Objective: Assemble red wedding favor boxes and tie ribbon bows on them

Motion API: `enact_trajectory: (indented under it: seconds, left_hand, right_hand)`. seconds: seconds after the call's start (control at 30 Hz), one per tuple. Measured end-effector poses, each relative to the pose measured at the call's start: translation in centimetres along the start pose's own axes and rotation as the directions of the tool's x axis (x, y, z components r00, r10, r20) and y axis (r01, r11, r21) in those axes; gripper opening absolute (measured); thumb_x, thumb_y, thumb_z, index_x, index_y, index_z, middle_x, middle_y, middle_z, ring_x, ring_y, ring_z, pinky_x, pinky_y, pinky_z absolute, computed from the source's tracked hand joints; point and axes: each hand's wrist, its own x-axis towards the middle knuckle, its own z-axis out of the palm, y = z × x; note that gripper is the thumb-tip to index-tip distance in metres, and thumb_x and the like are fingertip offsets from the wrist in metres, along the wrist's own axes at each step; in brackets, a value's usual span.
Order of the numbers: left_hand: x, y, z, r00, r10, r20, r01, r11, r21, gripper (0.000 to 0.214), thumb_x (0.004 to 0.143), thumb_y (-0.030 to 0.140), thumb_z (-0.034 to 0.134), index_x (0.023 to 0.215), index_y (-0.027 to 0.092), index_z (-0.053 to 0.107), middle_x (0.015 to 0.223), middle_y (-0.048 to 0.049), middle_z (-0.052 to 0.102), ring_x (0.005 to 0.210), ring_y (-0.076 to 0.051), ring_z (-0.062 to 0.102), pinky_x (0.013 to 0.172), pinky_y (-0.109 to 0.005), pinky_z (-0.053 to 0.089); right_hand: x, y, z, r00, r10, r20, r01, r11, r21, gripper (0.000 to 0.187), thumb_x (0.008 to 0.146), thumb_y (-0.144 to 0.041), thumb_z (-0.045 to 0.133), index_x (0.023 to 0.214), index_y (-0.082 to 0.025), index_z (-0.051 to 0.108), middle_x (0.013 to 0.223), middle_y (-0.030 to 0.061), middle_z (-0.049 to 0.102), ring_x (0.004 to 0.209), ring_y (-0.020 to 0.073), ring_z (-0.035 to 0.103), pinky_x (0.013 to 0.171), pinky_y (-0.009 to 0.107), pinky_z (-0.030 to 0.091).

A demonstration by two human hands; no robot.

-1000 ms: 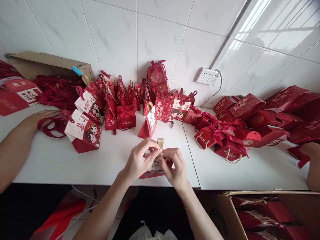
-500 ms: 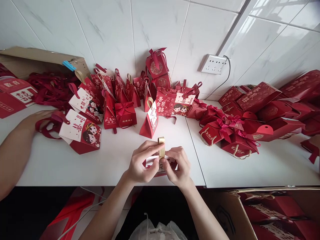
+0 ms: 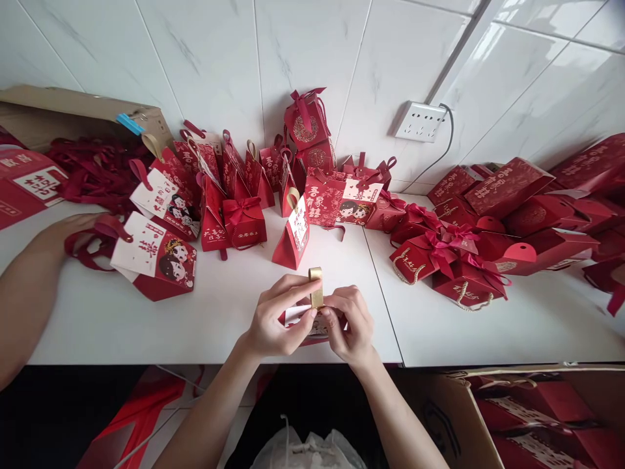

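Note:
A small red-and-white gift box stands at the table's front edge, mostly covered by my hands. From its top rises a gold ribbon loop. My left hand has its fingers along the loop's left side, with the thumb near the loop's base. Closed in a pinch, my right hand meets that same base from the right, thumb and forefinger together. Just beyond my hands is an upright triangular gift box with its own gold loop.
At left, another person's arm reaches beside a gift box with a dark red ribbon. Red boxes crowd the wall and the right side. A carton of ribbons stands back left; another carton of boxes sits below right.
My right thumb and forefinger have shifted slightly at the loop's base. The gift box and my left hand stay almost where they were; the view tilts a little.

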Motion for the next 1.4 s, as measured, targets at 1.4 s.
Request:
enact_trajectory:
  seconds: [1.4]
  left_hand:
    - [0.4, 0.6, -0.3, 0.957, -0.288, 0.038, 0.29, 0.954, -0.08, 0.013, 0.075, 0.019, 0.061, 0.062, 0.015, 0.058, 0.056, 0.0003, 0.058, 0.05, -0.009, 0.053, 0.048, -0.02, 0.044]
  right_hand:
    - [1.8, -1.0, -2.6, 0.926, 0.207, 0.314, -0.239, 0.969, 0.067, 0.01, 0.091, -0.013, 0.048, 0.092, -0.02, 0.055, 0.079, 0.0025, 0.053, 0.067, 0.013, 0.053, 0.055, 0.025, 0.045]
